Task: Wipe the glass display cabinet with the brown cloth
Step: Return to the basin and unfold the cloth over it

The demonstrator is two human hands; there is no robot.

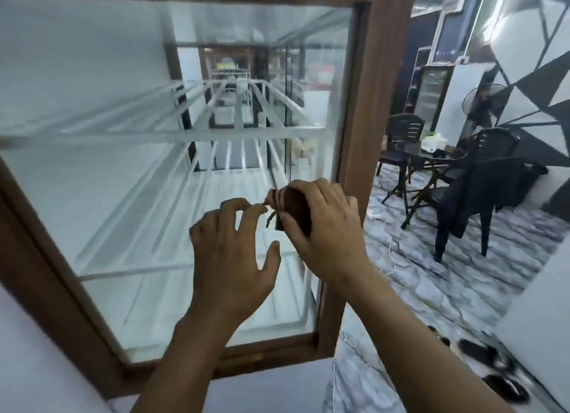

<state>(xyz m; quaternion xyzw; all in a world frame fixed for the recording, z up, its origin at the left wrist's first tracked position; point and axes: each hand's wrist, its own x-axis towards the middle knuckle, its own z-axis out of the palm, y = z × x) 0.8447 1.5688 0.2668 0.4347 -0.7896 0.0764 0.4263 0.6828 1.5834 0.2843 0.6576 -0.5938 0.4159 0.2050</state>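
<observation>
The glass display cabinet (357,110) fills the left and middle of the view, a brown wooden frame around a large pane with white wire shelves behind it. In front of the pane's lower right part my right hand (327,227) grips the brown cloth (294,209), bunched into a small wad. My left hand (231,255) is just to its left, fingers spread, with thumb and forefinger pinching at a loose strand at the cloth's edge.
Right of the cabinet stand black plastic chairs (481,196) around a dark table, one draped with a dark garment. The floor (431,283) is grey marble pattern with a white cord lying on it. Dark sandals (481,354) lie at the lower right.
</observation>
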